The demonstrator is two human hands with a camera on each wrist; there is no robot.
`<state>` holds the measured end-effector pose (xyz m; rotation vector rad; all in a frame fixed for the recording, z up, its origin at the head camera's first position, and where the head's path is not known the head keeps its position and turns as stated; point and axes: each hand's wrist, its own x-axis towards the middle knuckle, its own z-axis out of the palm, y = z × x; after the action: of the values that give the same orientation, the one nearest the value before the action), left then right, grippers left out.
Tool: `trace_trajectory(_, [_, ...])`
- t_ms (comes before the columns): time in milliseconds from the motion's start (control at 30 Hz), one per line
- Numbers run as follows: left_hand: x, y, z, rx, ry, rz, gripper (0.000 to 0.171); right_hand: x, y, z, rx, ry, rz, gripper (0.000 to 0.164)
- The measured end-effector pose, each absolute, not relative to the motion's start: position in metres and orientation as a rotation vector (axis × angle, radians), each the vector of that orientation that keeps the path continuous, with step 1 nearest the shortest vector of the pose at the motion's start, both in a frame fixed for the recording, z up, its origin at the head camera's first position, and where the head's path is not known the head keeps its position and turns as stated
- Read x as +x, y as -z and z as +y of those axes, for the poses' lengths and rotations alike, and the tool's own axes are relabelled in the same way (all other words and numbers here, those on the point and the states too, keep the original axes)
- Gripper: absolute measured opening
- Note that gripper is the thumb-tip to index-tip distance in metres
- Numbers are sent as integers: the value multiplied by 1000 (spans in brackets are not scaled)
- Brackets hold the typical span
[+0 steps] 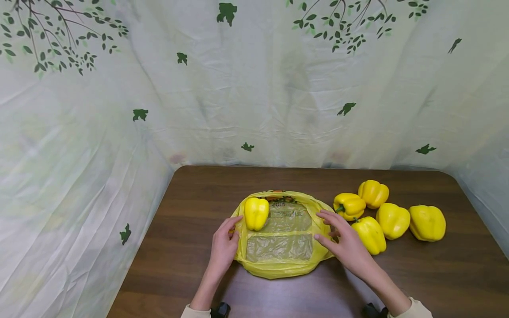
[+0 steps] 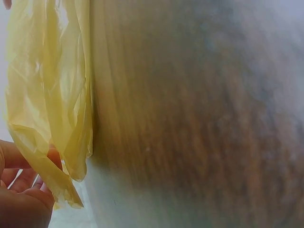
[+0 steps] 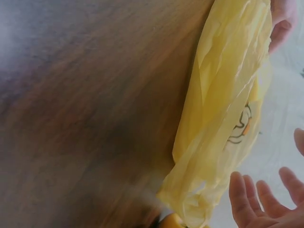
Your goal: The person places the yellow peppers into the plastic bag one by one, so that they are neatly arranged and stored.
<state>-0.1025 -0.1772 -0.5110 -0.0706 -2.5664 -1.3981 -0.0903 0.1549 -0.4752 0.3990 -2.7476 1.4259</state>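
Observation:
A yellow plastic bag (image 1: 278,267) sits on the table with its mouth spread wide, facing up. One yellow bell pepper (image 1: 256,213) lies inside near its left rim. At that left side is my left hand (image 1: 225,243), index fingertip right at the rim. In the left wrist view, fingers (image 2: 14,156) of this hand reach behind a loose fold of the bag. My right hand (image 1: 345,240) hovers over the right rim with fingers spread and nothing in them. The right wrist view has its fingertips (image 3: 242,190) beside the bag's printed wall (image 3: 237,114).
Several more yellow bell peppers (image 1: 393,221) are grouped on the brown wooden table (image 1: 207,185) to the right of the bag. The nearest pepper (image 1: 370,235) lies close by my right hand. A pale leaf-printed curtain (image 1: 258,97) stands behind the table.

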Motion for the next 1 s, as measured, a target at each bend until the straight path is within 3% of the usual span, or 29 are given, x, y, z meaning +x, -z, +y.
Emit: trace_trajectory(1000, [-104, 509, -174, -81, 1423, -2545, 42, -63, 473, 182, 211, -1420, -2612, 56])
